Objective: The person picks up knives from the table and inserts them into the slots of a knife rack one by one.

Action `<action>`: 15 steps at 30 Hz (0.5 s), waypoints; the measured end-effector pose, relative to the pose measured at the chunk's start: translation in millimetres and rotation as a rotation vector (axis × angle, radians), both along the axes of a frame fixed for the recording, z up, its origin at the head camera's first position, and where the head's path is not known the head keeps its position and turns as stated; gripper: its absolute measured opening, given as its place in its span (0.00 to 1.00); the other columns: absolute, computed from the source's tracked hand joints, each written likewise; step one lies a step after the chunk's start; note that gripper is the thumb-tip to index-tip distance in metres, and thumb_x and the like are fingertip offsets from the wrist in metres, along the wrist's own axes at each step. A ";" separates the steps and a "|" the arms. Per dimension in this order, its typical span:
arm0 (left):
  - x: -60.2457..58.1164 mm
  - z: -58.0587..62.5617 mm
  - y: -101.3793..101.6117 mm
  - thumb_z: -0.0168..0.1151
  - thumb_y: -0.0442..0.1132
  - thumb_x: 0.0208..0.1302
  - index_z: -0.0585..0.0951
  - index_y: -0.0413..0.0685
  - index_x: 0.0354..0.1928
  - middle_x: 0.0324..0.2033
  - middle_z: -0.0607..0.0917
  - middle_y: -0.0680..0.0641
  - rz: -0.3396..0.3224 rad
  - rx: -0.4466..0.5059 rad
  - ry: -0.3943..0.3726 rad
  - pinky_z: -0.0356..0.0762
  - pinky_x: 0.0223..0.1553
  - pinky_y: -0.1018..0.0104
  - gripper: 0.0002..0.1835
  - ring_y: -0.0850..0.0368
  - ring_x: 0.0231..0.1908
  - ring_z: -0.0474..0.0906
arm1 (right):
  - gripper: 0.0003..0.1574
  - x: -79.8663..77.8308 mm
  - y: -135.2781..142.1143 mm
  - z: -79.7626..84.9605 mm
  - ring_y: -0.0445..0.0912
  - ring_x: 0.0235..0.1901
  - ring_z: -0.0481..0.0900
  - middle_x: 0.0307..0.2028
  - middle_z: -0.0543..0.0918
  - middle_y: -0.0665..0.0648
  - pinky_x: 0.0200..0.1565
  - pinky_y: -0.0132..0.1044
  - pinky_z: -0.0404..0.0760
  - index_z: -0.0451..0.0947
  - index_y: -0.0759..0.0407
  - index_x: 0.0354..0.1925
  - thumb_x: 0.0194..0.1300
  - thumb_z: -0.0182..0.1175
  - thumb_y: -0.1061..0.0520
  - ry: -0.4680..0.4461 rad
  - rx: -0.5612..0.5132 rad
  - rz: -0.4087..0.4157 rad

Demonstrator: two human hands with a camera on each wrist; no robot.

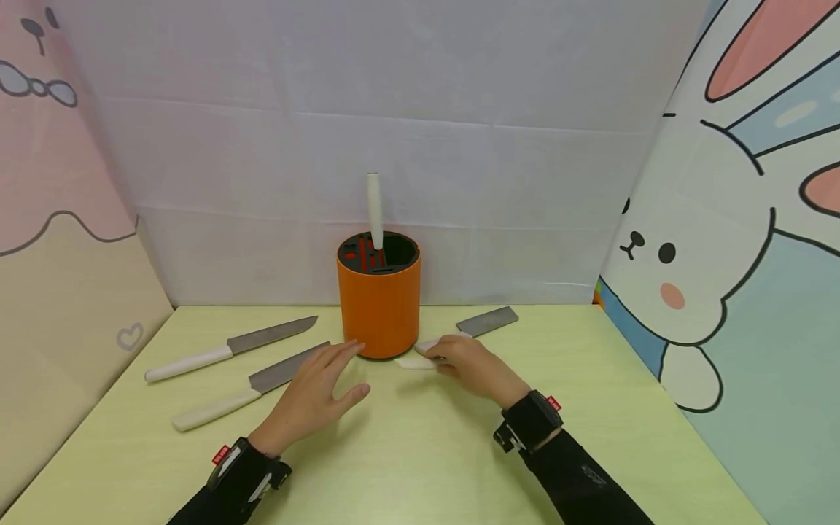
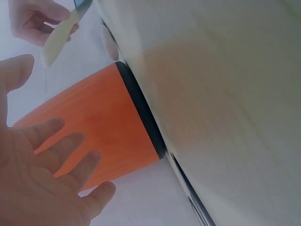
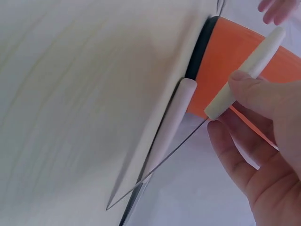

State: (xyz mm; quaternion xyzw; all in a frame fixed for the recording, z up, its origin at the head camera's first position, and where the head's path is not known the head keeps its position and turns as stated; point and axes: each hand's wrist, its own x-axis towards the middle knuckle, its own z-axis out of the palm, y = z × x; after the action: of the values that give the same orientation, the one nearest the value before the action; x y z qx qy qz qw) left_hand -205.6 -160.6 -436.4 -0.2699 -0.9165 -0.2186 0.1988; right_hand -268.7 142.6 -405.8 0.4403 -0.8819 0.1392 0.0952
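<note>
My right hand [image 1: 475, 368] pinches a knife by its white handle [image 3: 258, 61], just right of the orange knife holder [image 1: 379, 306]. In the right wrist view its thin blade [image 3: 160, 165] shows edge-on and slants down to the table; from the head most of it is hidden behind the hand. A cleaver [image 1: 488, 321] with a pale handle [image 3: 170, 122] lies on the table behind that hand. My left hand [image 1: 315, 397] hovers at the holder's front left, fingers spread and holding nothing. Its fingertips overlap the holder in the head view.
One white knife handle [image 1: 375, 211] stands up out of the holder's black slotted top [image 1: 357, 251]. Two more knives lie on the left, a pointed one [image 1: 230, 348] farther back and a broad-bladed one [image 1: 226, 405] nearer, partly behind my left hand. A white cloth [image 1: 262, 160] hangs behind the table.
</note>
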 end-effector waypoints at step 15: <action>-0.8 -1.2 0.9 0.58 0.59 0.65 0.65 0.49 0.69 0.65 0.67 0.43 0.001 -0.010 0.012 0.57 0.61 0.36 0.36 0.42 0.64 0.59 | 0.18 9.6 -0.1 15.0 0.35 0.36 0.76 0.37 0.80 0.45 0.37 0.29 0.79 0.80 0.50 0.47 0.58 0.67 0.64 -0.007 -0.279 -0.021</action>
State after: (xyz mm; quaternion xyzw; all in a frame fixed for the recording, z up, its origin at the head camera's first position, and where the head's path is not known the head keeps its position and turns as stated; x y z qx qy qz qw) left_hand -206.4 -159.7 -437.6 -0.2715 -0.9165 -0.2122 0.2030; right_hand -259.1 142.5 -390.8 0.4131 -0.8588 0.2611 0.1539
